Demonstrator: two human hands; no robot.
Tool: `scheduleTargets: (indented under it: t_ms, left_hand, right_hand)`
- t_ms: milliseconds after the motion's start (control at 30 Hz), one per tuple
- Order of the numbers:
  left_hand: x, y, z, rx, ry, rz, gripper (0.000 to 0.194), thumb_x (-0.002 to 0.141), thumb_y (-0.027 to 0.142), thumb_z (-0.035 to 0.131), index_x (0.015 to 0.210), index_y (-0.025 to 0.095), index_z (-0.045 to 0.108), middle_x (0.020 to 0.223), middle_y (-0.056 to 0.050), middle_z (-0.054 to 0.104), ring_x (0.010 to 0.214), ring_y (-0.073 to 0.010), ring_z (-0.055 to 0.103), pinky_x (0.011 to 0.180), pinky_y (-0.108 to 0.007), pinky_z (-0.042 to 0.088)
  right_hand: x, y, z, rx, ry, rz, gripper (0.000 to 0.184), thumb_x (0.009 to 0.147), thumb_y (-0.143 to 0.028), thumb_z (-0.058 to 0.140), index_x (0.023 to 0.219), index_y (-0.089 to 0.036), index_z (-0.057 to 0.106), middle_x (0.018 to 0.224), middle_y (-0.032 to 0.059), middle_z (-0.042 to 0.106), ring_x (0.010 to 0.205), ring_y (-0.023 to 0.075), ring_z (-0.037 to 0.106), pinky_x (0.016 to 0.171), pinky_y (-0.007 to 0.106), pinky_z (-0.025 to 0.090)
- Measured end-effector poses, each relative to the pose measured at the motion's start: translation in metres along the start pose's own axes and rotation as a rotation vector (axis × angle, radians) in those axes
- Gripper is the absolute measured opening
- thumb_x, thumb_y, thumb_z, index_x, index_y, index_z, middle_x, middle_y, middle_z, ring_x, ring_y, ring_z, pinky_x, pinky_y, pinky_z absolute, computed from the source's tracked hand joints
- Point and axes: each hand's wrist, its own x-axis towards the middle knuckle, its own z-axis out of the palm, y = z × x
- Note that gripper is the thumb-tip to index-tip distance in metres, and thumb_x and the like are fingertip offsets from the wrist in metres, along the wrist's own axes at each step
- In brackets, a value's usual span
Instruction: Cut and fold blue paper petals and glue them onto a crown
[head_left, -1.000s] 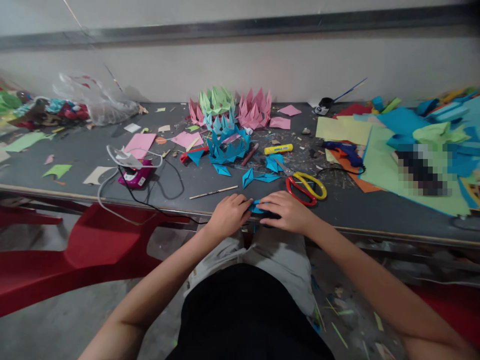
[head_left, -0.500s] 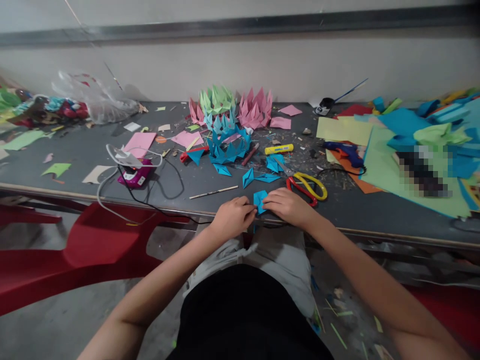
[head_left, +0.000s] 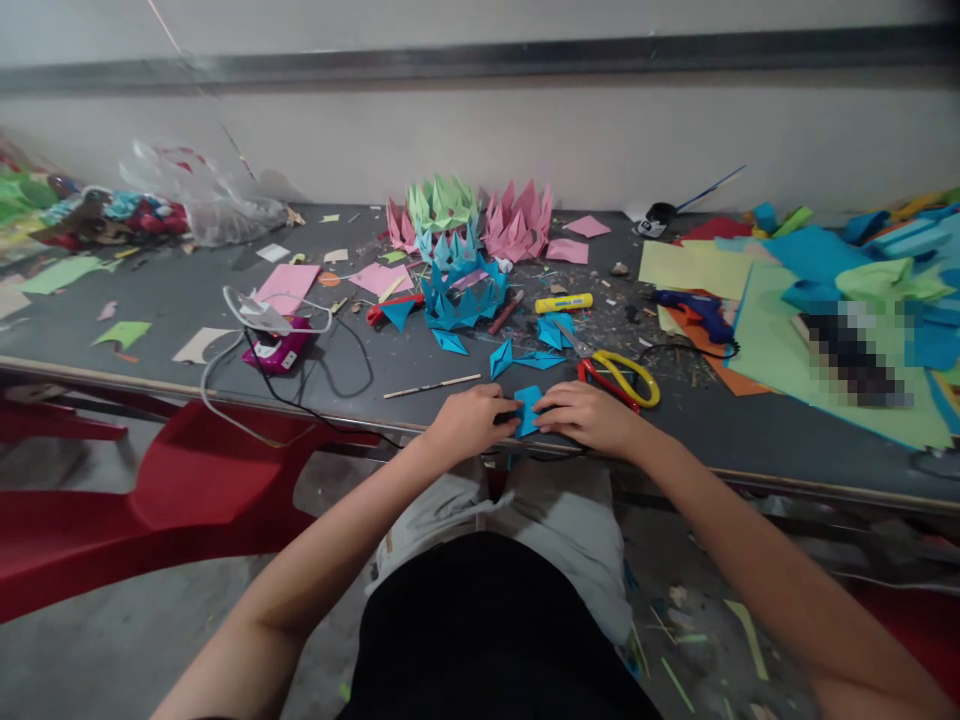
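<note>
A small folded piece of blue paper [head_left: 528,410] lies at the table's front edge, between my two hands. My left hand [head_left: 474,418] has its fingers curled in and pinches the paper's left side. From the right, my right hand [head_left: 589,415] holds the other side, its fingertips over the paper. Just beyond them are folded blue paper pieces [head_left: 501,358] and scissors [head_left: 628,378] with red and yellow handles. A blue ring of pointed paper petals [head_left: 465,300] stands farther back.
Pink paper petals [head_left: 519,225] and green ones [head_left: 442,205] stand near the wall. A yellow glue stick [head_left: 564,303], a blue glue gun [head_left: 701,312] and a thin stick [head_left: 432,386] lie about. A purple power strip [head_left: 279,348] trails cables at left. Coloured sheets [head_left: 772,345] cover the right side.
The blue paper now shows a narrower, rectangular shape between my fingers. Both hands stay in nearly the same place, and the whole view has shifted slightly.
</note>
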Motion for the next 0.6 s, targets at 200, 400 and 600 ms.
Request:
scheduleTargets:
  t_ms: [200,400,600]
  left_hand:
    - [0.004,-0.005,-0.007,-0.019,-0.09,0.02,0.039,0.078,0.048,0.058,0.112,0.029,0.062,0.091,-0.002,0.06,0.088,-0.0184,0.06,0.061,-0.022,0.041]
    - [0.005,-0.005,-0.006,-0.035,-0.09,0.015,0.041,0.076,0.047,0.061,0.112,0.029,0.061,0.089,-0.001,0.06,0.089,-0.0186,0.06,0.06,-0.022,0.039]
    - [0.0,-0.007,0.0,-0.056,-0.012,0.05,0.041,0.078,0.048,0.059,0.112,0.025,0.062,0.089,-0.003,0.06,0.087,-0.0182,0.058,0.065,-0.023,0.04]
  right_hand:
    - [0.005,-0.004,-0.002,0.127,0.012,0.157,0.022,0.086,-0.028,0.05,0.08,-0.02,0.069,0.095,0.0081,0.062,0.092,0.0202,0.054,0.082,0.037,0.045]
    - [0.018,-0.004,0.001,0.222,0.026,0.329,0.013,0.078,-0.029,0.062,0.076,-0.019,0.068,0.095,0.0074,0.056,0.095,0.0207,0.054,0.087,0.037,0.042]
    - [0.024,-0.007,0.005,0.254,0.038,0.442,0.008,0.074,-0.025,0.065,0.069,-0.019,0.064,0.089,0.005,0.055,0.089,0.0194,0.055,0.082,0.034,0.043]
